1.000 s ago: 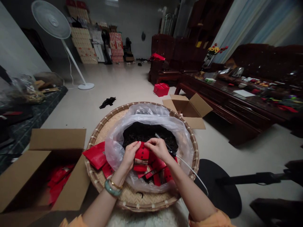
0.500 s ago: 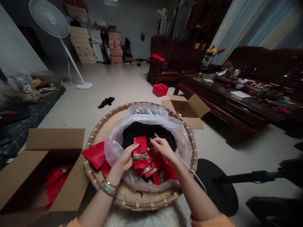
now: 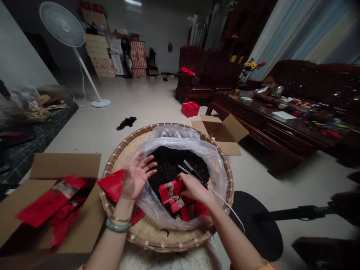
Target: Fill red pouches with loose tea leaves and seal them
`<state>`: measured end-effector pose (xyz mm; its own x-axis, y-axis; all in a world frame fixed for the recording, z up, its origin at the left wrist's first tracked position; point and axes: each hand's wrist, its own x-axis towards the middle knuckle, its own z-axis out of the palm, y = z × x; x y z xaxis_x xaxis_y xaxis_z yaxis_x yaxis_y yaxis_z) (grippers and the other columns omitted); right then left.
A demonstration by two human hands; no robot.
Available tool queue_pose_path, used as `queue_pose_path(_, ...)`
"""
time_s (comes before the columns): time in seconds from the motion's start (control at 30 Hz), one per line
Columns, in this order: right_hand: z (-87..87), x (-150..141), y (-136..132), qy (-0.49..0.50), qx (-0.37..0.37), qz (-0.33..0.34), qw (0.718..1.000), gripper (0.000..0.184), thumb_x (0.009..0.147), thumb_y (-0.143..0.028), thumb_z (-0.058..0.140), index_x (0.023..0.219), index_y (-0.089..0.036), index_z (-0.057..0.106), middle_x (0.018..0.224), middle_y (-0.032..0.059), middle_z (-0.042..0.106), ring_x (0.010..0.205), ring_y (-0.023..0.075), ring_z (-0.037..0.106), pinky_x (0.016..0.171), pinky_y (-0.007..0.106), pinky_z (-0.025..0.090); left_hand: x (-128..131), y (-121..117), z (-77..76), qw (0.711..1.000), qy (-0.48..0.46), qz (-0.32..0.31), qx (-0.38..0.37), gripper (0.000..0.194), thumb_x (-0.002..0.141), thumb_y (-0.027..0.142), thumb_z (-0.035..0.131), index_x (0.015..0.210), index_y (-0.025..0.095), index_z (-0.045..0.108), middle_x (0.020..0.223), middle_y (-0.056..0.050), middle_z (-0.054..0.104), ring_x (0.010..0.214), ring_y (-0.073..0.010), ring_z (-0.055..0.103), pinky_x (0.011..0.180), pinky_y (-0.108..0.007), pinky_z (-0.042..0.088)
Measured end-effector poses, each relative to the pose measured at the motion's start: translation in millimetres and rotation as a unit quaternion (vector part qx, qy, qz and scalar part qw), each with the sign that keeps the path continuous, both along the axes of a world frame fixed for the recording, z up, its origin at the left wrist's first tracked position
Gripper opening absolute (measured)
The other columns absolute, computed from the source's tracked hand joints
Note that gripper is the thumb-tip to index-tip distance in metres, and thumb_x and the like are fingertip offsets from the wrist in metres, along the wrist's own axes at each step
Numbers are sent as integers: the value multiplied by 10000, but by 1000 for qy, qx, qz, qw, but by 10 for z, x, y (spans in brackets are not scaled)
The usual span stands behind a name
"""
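Note:
My left hand [image 3: 137, 178] is spread open and holds nothing, above the left rim of the clear plastic bag [image 3: 222, 168]. Dark, loose, tea-like material [image 3: 165, 157] fills this bag. My right hand [image 3: 195, 189] has its fingers closed on a red packet [image 3: 170, 191] among several others lying on the material. Beside that hand rests a tong-shaped tool [image 3: 191, 169] with metal tips and a white cord. A blurred red pouch [image 3: 52, 200] hangs in the air over the left cardboard box [image 3: 64, 165]. Another red pouch [image 3: 112, 185] lies left of the bag.
A round woven bamboo tray [image 3: 149, 243] carries the bag. On the right are an open cardboard box [image 3: 233, 131], a black round stand base [image 3: 255, 221] and a dark wooden table [image 3: 253, 120]. A white fan [image 3: 97, 99] stands at the back left.
My left hand has let go of the red pouch and opened, moving left; a pouch is now over the left box. My right hand has moved down from the tool's tips to the packets.

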<state>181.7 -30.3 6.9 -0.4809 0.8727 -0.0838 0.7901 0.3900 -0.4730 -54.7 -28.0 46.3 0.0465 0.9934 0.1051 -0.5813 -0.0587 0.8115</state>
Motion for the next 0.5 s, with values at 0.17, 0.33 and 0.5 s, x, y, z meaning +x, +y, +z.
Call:
queue_pose_path(0.17, 131, 109, 59, 146, 21, 10, 989, 240, 690, -20, 549, 859, -183, 600, 819, 11, 628, 770, 155, 575, 687, 249, 421, 406, 3, -301, 899, 426, -83, 53, 471, 640, 333, 710, 1092, 223, 636, 1059, -77, 678, 979, -243, 609, 859, -355, 461)
queue_pose_path(0.33, 130, 114, 40, 229, 118, -53, 965, 478, 731, -50, 484, 1175, -222, 528, 1075, 64, 602, 983, 191, 563, 855, 353, 445, 515, -22, -354, 834, 544, -53, 75, 272, 800, 271, 490, 943, 220, 716, 904, -38, 731, 809, -215, 664, 754, -296, 479)
queue_pose_path(0.5, -84, -73, -29, 237, 210, -149, 937, 446, 827, -187, 483, 1273, -199, 472, 1160, 118, 577, 1079, 233, 533, 923, 413, 446, 539, -47, -407, 873, 487, 2, 12, 288, 774, 331, 524, 925, 179, 716, 873, -38, 735, 768, -217, 660, 698, -287, 491)
